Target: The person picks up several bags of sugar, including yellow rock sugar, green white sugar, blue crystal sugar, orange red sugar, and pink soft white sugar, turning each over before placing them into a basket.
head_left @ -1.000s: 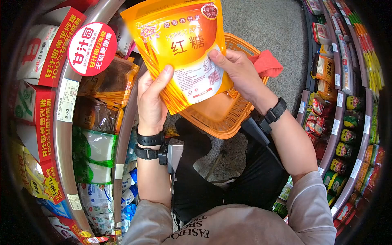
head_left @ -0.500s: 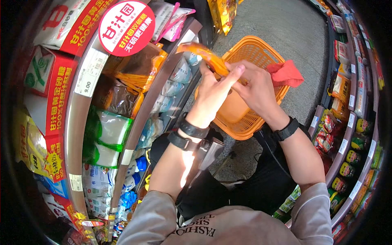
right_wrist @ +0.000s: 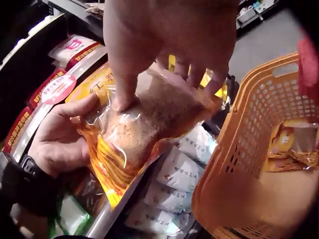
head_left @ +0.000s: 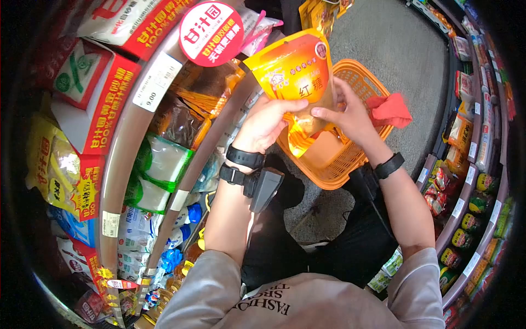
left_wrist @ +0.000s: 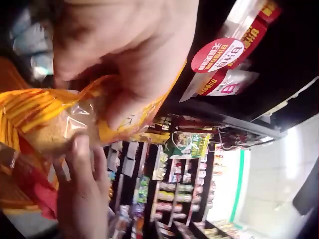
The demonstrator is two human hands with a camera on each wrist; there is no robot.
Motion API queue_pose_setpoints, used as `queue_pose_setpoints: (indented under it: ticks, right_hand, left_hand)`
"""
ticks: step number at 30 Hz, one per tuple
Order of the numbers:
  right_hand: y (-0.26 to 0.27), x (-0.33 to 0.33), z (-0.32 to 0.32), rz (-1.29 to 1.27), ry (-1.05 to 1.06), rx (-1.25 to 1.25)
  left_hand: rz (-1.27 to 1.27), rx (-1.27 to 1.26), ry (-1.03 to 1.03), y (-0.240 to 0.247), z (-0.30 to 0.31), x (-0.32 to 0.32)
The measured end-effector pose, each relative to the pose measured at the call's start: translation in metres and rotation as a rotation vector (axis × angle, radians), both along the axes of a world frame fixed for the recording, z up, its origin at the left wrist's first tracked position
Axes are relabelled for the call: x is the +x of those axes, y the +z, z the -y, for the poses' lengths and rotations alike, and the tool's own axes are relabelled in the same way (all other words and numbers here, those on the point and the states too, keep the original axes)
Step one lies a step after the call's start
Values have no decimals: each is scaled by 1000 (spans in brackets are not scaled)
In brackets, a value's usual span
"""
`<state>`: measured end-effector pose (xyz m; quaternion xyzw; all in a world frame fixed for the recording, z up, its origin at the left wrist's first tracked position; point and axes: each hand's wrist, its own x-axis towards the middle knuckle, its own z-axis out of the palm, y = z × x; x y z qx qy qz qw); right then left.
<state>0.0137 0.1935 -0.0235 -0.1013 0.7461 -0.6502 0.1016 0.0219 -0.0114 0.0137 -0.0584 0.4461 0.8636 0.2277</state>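
A yellow-orange pouch of brown sugar (head_left: 298,66) is held between both hands, above the near part of the orange basket (head_left: 323,180). My left hand (head_left: 263,125) grips its left edge, the thumb lying across the printed front. On the right side my right hand (head_left: 353,114) holds it, thumb on the front and fingers behind. In the right wrist view, brown sugar (right_wrist: 172,107) shows through the pouch's clear window, and the right thumb presses into the plastic. Other yellow packets (right_wrist: 294,142) lie inside the basket.
Along my left runs a shelf of sugar bags with a round red sign (head_left: 211,33) and a price tag (head_left: 157,82). A red cloth (head_left: 390,109) hangs over the basket's right rim. Shelves with jars (head_left: 478,200) and packets line the right side.
The pouch turned from facing me to edge-on, then tilted to show its front and clear window. It is lower than a second ago; both hands still hold it. The view has shifted leftward.
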Motion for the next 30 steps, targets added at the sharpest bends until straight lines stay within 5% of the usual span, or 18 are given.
queue_pose_setpoints:
  ticks: [4,7,11,17,21,25,30]
  right_hand:
    - [22,-1,15,50,107,108]
    - [30,-8,44,-161,265,41]
    - [32,-26,97,-391,393,307]
    - [16,-67,156,-606,403,145]
    - [5,-84,167,-568,413,246]
    - [-17,-95,174,-660,340,231]
    - [-34,-94,178,-709,208,225]
  left_hand:
    - [-110,-27,85,3,30,12]
    - [26,-42,284,-2,63,17]
    - [-112,-74,516,-9,99,18]
    - [-232,-253,819,0,131,5]
    - [-304,-549,1000,-15,139,-14]
    - [35,-1010,976,-13,142,-28]
    - [-411,-1321,931,-35,147,-35]
